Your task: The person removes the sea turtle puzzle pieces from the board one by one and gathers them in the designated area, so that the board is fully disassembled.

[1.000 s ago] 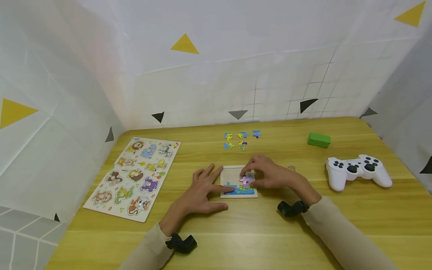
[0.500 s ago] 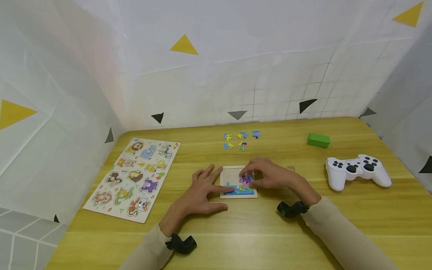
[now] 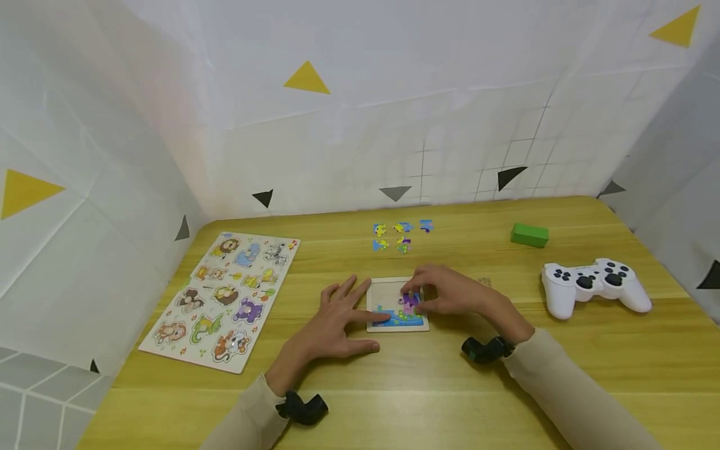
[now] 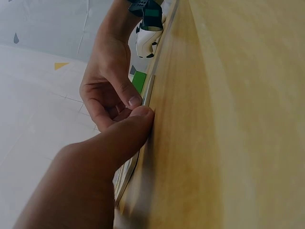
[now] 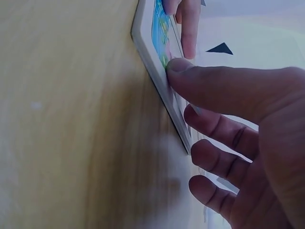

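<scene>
A small wooden jigsaw tray (image 3: pixel 396 330) holds joined blue pieces (image 3: pixel 406 321) along its near side. My right hand (image 3: pixel 452 290) pinches a purple puzzle piece (image 3: pixel 411 299) between thumb and fingers at the tray's right side, just above the blue row. Straight and spread, the fingers of my left hand (image 3: pixel 335 322) lie over the tray's left side, the index on the blue pieces. In the right wrist view my thumb (image 5: pixel 209 83) reaches over the tray's rim (image 5: pixel 152 71); the piece itself is mostly hidden there.
Several loose puzzle pieces (image 3: pixel 403 242) lie behind the tray. An animal puzzle board (image 3: pixel 188 347) lies at the left. On the right are a green block (image 3: pixel 529 235) and a white game controller (image 3: pixel 596 287). A white curtain (image 3: pixel 337 150) stands behind the table.
The piece under my right fingers, pale and shiny a second ago, now shows dark purple above a pink part. My left hand stays in place.
</scene>
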`<state>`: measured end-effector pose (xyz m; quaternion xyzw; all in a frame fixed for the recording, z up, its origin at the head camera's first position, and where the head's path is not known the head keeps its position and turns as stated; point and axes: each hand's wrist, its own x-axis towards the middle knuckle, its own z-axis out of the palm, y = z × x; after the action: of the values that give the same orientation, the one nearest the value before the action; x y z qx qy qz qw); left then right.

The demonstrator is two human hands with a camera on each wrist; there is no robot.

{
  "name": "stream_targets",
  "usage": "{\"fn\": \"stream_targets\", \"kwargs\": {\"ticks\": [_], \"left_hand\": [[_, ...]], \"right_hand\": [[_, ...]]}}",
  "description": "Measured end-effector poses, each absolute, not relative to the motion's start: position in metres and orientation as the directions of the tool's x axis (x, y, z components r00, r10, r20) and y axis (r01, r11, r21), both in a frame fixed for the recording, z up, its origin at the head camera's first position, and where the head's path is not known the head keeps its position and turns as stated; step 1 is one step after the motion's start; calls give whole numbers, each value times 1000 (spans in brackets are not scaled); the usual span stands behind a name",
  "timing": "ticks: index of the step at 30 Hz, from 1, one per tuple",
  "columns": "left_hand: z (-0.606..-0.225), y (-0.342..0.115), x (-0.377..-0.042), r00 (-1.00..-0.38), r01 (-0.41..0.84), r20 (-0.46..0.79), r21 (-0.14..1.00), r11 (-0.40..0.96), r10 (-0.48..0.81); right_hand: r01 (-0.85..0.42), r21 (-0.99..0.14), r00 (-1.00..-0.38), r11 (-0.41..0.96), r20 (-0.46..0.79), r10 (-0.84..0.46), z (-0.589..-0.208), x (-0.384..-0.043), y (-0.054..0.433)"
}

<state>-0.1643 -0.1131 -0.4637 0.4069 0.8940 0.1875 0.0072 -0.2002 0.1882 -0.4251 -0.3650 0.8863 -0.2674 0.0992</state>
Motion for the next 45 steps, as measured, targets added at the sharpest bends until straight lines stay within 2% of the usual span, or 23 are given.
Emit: {"fn": "stream_targets", "kwargs": {"ticks": [5, 25, 34, 45], "left_hand": [[-464, -113, -165, -669, 724, 140, 345, 598, 730], [-464, -114, -165, -669, 720, 128, 357, 595, 732], [-465, -114, -164, -675, 713, 118, 359, 602, 729], [-467, -114, -165, -671, 718, 128, 358, 597, 730]], "right_hand": [[-579, -575, -726, 578, 41, -687, -427, -201, 191], [-463, -636, -840, 617, 93, -534, -435, -217, 218], [-425, -637, -865, 643, 75, -497, -437, -224, 229], [-439, -613, -870, 657, 110, -480, -441, -236, 231]]}}
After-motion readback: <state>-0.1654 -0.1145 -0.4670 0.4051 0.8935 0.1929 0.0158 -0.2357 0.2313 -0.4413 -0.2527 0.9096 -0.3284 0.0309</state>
